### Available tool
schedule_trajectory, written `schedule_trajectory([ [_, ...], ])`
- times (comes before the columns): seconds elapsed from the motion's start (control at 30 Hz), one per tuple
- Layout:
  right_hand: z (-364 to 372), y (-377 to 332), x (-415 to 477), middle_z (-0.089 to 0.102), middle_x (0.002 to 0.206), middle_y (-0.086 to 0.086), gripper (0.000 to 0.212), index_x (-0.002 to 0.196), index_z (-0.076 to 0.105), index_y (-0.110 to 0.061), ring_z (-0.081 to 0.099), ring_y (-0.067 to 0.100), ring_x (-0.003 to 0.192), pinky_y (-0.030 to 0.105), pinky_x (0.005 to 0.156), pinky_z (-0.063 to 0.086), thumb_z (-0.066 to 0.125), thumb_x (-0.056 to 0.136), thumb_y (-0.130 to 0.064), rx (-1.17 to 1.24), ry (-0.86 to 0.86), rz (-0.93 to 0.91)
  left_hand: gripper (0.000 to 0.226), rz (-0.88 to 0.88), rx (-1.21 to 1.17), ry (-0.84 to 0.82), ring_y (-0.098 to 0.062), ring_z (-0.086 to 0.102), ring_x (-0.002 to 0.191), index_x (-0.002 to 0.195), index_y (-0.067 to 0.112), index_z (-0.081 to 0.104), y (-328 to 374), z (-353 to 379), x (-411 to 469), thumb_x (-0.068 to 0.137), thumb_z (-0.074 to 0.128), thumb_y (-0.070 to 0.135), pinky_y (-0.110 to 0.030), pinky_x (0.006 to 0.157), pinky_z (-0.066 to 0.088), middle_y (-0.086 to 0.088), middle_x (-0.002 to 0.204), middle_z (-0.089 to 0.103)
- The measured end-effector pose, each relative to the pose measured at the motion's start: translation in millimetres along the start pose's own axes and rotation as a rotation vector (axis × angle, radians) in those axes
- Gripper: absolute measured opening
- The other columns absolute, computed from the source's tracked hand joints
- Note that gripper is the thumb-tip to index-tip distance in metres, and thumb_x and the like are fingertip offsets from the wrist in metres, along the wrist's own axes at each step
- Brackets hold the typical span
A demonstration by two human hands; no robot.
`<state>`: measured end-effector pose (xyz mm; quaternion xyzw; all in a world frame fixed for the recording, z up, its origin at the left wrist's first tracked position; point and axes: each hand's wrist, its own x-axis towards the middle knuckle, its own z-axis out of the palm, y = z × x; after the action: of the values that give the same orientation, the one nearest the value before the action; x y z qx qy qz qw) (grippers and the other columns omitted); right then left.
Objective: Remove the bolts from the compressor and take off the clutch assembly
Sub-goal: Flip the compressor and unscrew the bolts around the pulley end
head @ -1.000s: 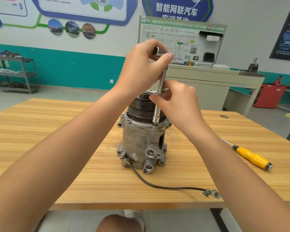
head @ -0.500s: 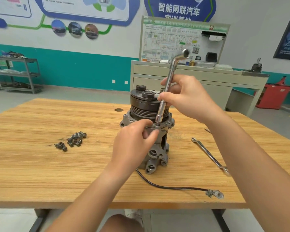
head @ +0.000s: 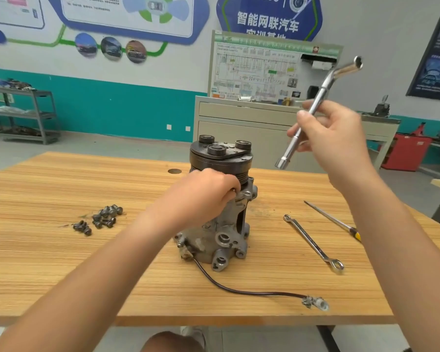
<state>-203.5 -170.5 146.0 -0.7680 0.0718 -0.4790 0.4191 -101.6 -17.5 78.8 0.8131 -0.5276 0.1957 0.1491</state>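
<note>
The grey compressor point(head: 214, 229) stands upright in the middle of the wooden table point(head: 61, 262), its black clutch assembly point(head: 220, 154) on top. My left hand point(head: 203, 194) is at the upper flange of the housing, fingers curled and pinching at a bolt there; the bolt itself is mostly hidden by the fingers. My right hand point(head: 333, 138) holds an L-shaped socket wrench point(head: 302, 128) in the air to the right of the clutch, clear of the compressor. Several removed bolts point(head: 99, 218) lie in a loose pile on the table to the left.
A combination spanner point(head: 313, 242) and a yellow-handled screwdriver point(head: 333, 221) lie on the table to the right. The compressor's black cable point(head: 239, 290) trails toward the front edge, ending in a connector point(head: 315, 303). A cabinet with a wiring board stands behind the table.
My right hand has lifted the socket wrench off the flange bolt, up and to the right. My left hand came down from the wrench top to the flange and stays there.
</note>
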Motion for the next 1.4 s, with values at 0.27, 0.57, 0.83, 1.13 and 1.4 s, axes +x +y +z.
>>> schedule_trajectory([
  [0.27,17,20,-10,0.064,0.059,-0.010,0.016,0.087,0.051,-0.031,0.060,0.001,0.056,0.016,0.052,0.052,0.053,0.093,-0.016,-0.046,-0.103,0.038,0.035,0.079,0.408,-0.020,-0.020,0.044,0.061,0.085,0.018,0.048,7,-6,19,0.097,0.035,0.049,-0.025,0.044,0.024,0.007,0.060,0.035],
  [0.57,34,20,-19,0.067,0.066,-0.006,0.011,0.097,0.055,-0.019,0.063,0.000,0.056,0.015,0.052,0.051,0.061,0.088,-0.017,0.033,-0.107,0.070,0.033,-0.009,-0.164,-0.006,-0.004,0.062,0.076,0.124,0.025,0.057,-6,-9,-6,0.092,0.053,0.033,-0.023,0.069,0.051,0.007,0.086,0.068],
  [0.83,56,6,-28,0.070,0.068,0.001,0.021,0.104,0.064,-0.015,0.065,0.012,0.063,0.036,0.071,0.052,0.065,0.085,-0.025,-0.150,-0.004,-0.149,0.038,-0.018,-0.614,0.496,-0.004,0.063,0.088,0.131,0.029,0.046,-1,-66,18,0.094,0.055,0.027,-0.021,0.079,0.052,0.015,0.103,0.059],
  [1.13,67,9,-27,0.048,0.057,-0.015,0.014,0.089,0.063,-0.012,0.051,0.015,0.064,0.021,0.056,0.027,0.064,0.086,-0.025,-0.306,-0.056,-0.205,0.032,0.130,-0.450,0.321,0.011,0.053,0.084,0.128,0.013,0.052,9,-85,46,0.099,0.040,0.009,-0.001,0.075,0.037,0.010,0.109,0.055],
  [1.4,72,-5,-21,0.049,0.060,-0.017,0.022,0.088,0.060,-0.010,0.047,0.007,0.059,0.019,0.059,0.028,0.070,0.080,-0.028,-0.228,0.063,-0.222,0.036,0.068,0.170,0.107,-0.028,0.053,0.106,0.128,0.015,0.050,23,-105,71,0.102,0.031,0.030,-0.033,0.085,0.040,-0.006,0.117,0.060],
])
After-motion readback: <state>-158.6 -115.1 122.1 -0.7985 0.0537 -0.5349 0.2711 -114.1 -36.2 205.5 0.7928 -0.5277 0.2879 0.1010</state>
